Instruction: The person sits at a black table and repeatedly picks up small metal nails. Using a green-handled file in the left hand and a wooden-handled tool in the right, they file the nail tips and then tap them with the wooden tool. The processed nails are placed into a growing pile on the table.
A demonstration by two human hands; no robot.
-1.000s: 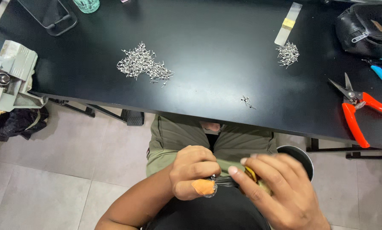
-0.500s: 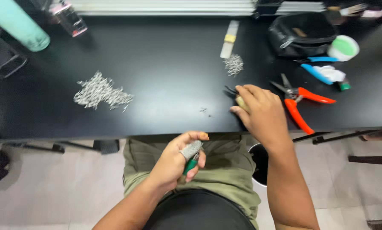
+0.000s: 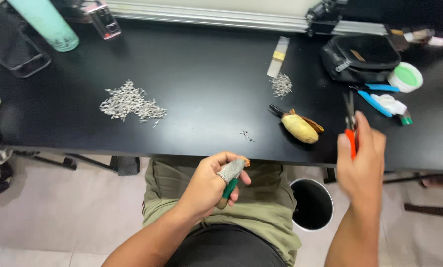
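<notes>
- The left hand (image 3: 209,185) is gripping a green-handled tool with a grey wrapped end (image 3: 229,179) over the lap, below the black table (image 3: 206,74) edge.
- The right hand (image 3: 362,160) is closing around red-handled pliers (image 3: 350,129), lifting them at the table's right side.
- A yellow padded tool (image 3: 299,126) is lying set down on the table.
- The large heap of small silvery metal pieces (image 3: 130,103) and a smaller heap (image 3: 281,85) are lying untouched; much work apparently remains.

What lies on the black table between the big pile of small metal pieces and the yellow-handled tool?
In the head view, only a tiny dark scrap lies between the big pile and the yellow-handled tool; the black table is otherwise bare there.
</notes>
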